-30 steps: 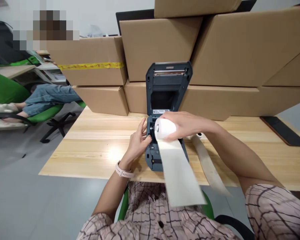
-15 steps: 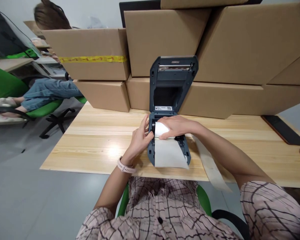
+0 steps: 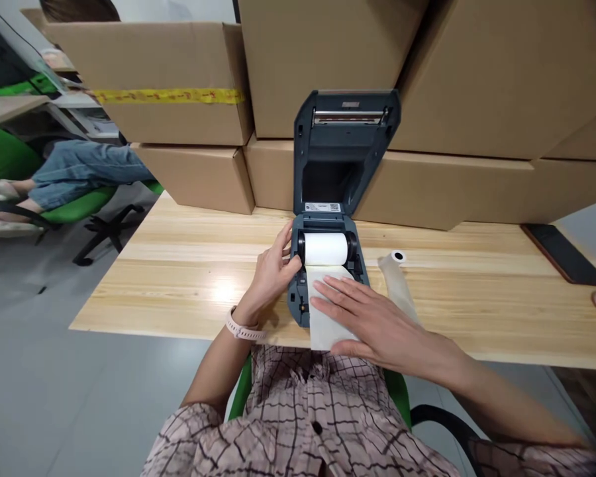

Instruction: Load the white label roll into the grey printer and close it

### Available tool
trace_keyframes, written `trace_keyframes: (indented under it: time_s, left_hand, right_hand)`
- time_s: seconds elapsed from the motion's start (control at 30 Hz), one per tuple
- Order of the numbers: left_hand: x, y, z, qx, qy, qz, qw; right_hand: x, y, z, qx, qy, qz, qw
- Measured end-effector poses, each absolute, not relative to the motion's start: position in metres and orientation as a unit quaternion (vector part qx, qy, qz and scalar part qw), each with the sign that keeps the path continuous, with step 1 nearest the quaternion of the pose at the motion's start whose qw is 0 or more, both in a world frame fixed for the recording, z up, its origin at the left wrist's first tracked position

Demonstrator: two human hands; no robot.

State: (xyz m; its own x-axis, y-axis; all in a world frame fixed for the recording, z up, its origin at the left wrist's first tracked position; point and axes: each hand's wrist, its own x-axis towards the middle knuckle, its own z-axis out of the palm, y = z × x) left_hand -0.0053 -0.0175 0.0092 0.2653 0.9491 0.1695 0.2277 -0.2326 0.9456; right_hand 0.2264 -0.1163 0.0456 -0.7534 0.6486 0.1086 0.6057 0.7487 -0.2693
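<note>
A dark grey label printer [image 3: 295, 299] stands on the wooden table with its lid [image 3: 338, 147] swung up. Inside, a white label roll [image 3: 325, 249] sits between two black holders. From it a paper strip [image 3: 322, 336] runs forward over the printer's front and past the table edge. My left hand [image 3: 271, 277] grips the printer's left side, thumb on the rim near the left holder, fingers along the outer wall. Lying flat across the strip is my right hand [image 3: 377, 324], its fingers stretched out; it covers the printer's front right part.
Cardboard boxes [image 3: 173, 122] are stacked behind the printer. A small core with a loose paper strip [image 3: 396, 281] lies to its right. Further right is a dark phone-like slab [image 3: 566, 255]. Another person's legs [image 3: 84, 173] show on a green chair at left.
My right hand has moved off the label roll, forward and down onto the paper strip, uncovering the roll. My left hand stays at the printer's side. The view has tilted slightly down.
</note>
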Motion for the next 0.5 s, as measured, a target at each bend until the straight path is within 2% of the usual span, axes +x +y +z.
trace_keyframes:
  time_s: [0.5]
  left_hand:
    - [-0.007,-0.016,0.010,0.664,0.458,0.402,0.432]
  right_hand:
    - [0.215,-0.130,0.041,-0.322,-0.943,0.044,0.076]
